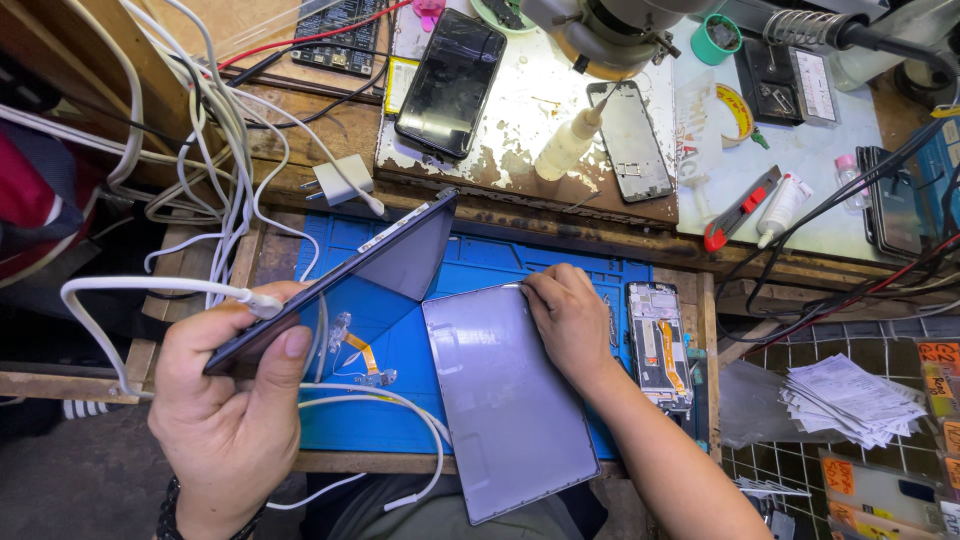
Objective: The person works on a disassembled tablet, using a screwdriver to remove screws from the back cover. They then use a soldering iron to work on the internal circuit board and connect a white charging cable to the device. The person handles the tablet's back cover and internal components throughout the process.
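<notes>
Head view: left hand (230, 410) grips tilted tablet (340, 280); right hand (570, 320) pinches grey panel (500, 400); orange labels (940, 380) far right.

mat (480, 262) blue | tablet back (505, 400) grey-lilac | cable (120, 290) white | flex ribbon (360, 352) orange

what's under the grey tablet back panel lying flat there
A blue work mat on the wooden bench, showing around the grey back panel. The panel's near end overhangs the bench. Anything directly beneath it is hidden.

We are noting a smooth, matt grey back panel (505, 405), a glossy dark screen (340, 275), a matt blue rubbery mat (480, 262), a worn wooden bench (320, 130) and a chipped, rough white-painted board (520, 120).
</notes>
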